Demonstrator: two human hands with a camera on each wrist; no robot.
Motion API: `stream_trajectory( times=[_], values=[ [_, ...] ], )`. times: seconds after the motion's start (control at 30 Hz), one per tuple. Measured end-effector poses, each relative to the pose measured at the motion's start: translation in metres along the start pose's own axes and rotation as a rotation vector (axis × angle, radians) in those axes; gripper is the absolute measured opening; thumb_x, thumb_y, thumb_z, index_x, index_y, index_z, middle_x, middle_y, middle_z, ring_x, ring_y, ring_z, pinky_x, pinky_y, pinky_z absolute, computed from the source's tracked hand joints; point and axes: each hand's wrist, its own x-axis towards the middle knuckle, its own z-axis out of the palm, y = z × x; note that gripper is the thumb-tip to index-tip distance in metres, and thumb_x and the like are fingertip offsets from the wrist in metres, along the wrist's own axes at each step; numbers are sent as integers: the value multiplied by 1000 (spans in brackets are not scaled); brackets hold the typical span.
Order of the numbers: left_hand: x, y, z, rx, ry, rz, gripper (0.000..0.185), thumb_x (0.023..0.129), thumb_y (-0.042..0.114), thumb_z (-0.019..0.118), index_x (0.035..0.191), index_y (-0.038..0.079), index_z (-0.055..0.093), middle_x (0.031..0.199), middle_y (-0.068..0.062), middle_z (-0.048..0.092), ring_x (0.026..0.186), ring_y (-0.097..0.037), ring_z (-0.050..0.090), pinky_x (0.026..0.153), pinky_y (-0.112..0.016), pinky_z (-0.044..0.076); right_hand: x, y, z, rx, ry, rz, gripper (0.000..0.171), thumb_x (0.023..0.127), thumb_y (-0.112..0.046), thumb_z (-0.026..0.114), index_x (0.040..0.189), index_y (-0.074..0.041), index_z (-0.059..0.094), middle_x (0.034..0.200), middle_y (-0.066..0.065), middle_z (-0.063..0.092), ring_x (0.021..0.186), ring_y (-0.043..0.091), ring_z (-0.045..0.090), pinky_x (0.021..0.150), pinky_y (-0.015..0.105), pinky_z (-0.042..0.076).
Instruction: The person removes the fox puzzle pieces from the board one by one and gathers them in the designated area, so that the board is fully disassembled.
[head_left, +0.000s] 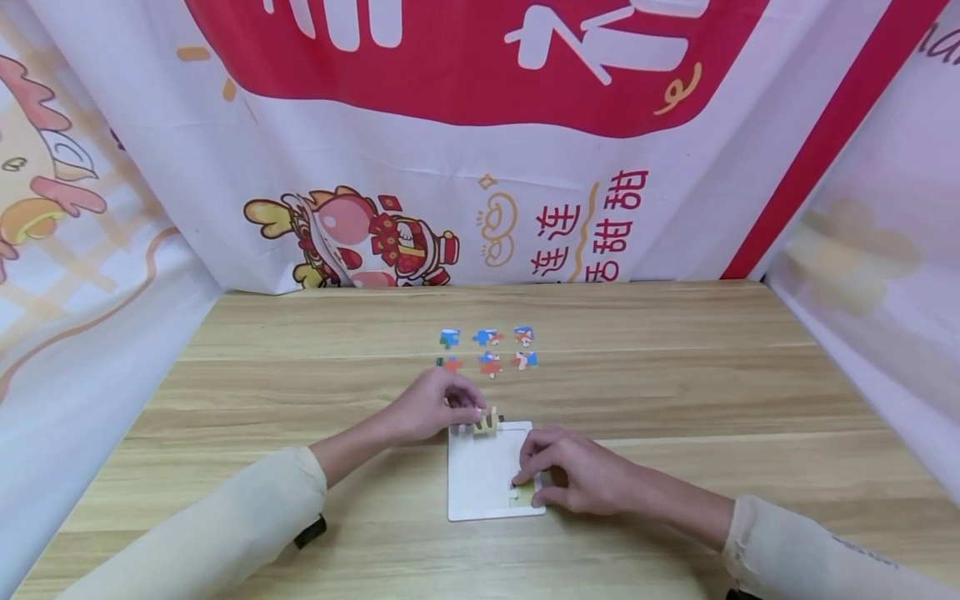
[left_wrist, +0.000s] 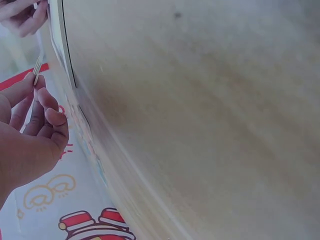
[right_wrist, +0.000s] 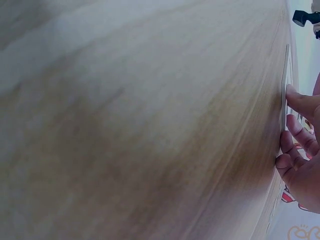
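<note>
My left hand (head_left: pixel 438 406) pinches a small yellowish jigsaw puzzle piece (head_left: pixel 486 422) between thumb and fingertips, held up over the top edge of a white puzzle tray (head_left: pixel 480 471). In the left wrist view the piece (left_wrist: pixel 37 70) shows edge-on, thin and pale. At the tray's lower right corner lies a yellow-green puzzle piece (head_left: pixel 525 495). My right hand (head_left: pixel 577 471) grips this piece between a bent index finger and the thumb, partly covering it. The right wrist view shows the fingertips right at the tray's thin edge (right_wrist: pixel 284 105).
Two short rows of loose puzzle pieces lie beyond the tray, among them a blue and orange piece (head_left: pixel 489 337) and a red one (head_left: pixel 490 363). The wooden table (head_left: pixel 675 375) meets a printed cloth backdrop (head_left: pixel 420 150) at its far edge, with cloth on both sides.
</note>
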Motion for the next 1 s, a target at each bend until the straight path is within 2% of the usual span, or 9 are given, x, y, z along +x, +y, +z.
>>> stream_trajectory(
  times=[0.27,0.47,0.73,1.0],
  values=[
    [9,-6,-3,-27,24,-56,7,92,4,77,99,3,77,89,-2,71,78,-15,62,68,-24,52,-1,0,0,1,-1,7,26,86,-10,84,112,-15,81,106,-10,62,101,5,55,93,28,51],
    [22,-11,-6,-11,44,-70,7,90,3,78,96,3,76,86,-2,70,76,-15,63,68,-26,54,-1,1,0,9,-1,9,26,87,-9,84,112,-15,81,106,-10,62,100,4,55,92,27,51],
    [40,-13,-5,53,29,-50,4,93,6,77,96,4,77,85,-1,72,77,-13,64,69,-27,55,-1,2,0,12,0,8,26,87,-9,84,112,-15,81,106,-10,61,100,5,55,92,27,51],
    [52,-13,0,133,43,-82,5,93,8,78,89,7,76,81,0,69,72,-14,60,64,-26,51,0,2,0,13,-2,5,26,87,-9,84,112,-15,81,106,-10,61,101,4,55,92,27,51]
  ],
)
